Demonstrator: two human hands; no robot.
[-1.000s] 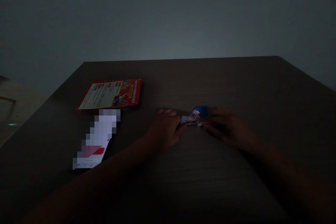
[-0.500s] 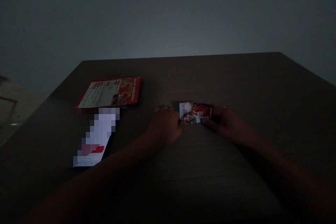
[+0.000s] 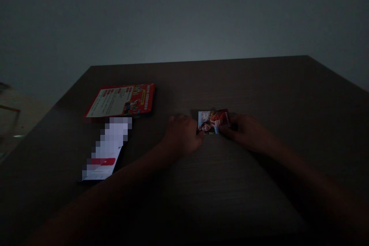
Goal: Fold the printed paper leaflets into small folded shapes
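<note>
A small colourful picture card (image 3: 212,121) lies on the dark wooden table (image 3: 259,84), printed side up. My left hand (image 3: 182,135) is curled, its fingertips pinching the card's left edge. Across from it my right hand (image 3: 245,131) grips the right edge with closed fingers. Both hands rest low on the table surface. The scene is very dim, so finger detail is faint.
A red and white printed booklet (image 3: 122,100) lies to the left at the back. In front of it is a lit phone (image 3: 106,150) with a pixelated screen. A pale wall rises behind the table's far edge.
A second ago the card was folded or tilted with a blue side up. It has since been turned flat with the picture side up, and both hands shifted slightly away from me.
</note>
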